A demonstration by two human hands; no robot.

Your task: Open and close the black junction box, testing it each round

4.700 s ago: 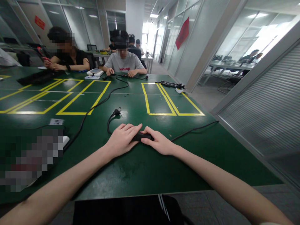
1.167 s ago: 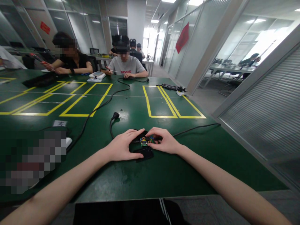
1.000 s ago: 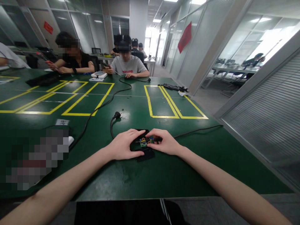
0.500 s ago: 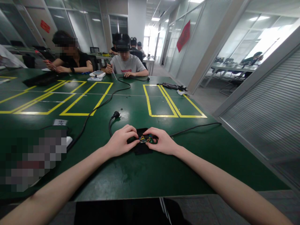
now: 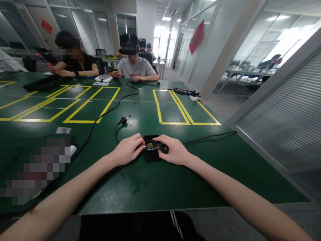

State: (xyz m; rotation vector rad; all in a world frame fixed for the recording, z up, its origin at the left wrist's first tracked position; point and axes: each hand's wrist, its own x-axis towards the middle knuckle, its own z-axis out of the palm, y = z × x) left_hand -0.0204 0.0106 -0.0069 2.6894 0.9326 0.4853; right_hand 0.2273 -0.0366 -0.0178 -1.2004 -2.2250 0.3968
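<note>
A small circuit board [image 5: 151, 147] with ring-shaped coils lies between my hands, over an open black plastic case [image 5: 151, 156]. My right hand [image 5: 174, 150] curls thumb and fingers round the board's right end, where some wires show. On the other side, my left hand [image 5: 130, 149] has its thumb and fingertips pinched together at the board's left edge; the exact contact is too small to make out. A black cable with a plug [image 5: 122, 121] comes out from behind my left hand. Another black cable [image 5: 210, 136] runs rightward from near my right hand.
Yellow tape rectangles [image 5: 160, 113] mark the green table [image 5: 120, 187]. At left lie a blurred-out object [image 5: 37, 174], a label [image 5: 63, 130] and a long cable [image 5: 93, 124]. A folded black stand [image 5: 185, 92] lies at the far right. Two people [image 5: 136, 67] work opposite.
My left fingers have drawn closer together at the board's left edge. The board has shifted slightly left and away from me. The person opposite has lowered a thin tool.
</note>
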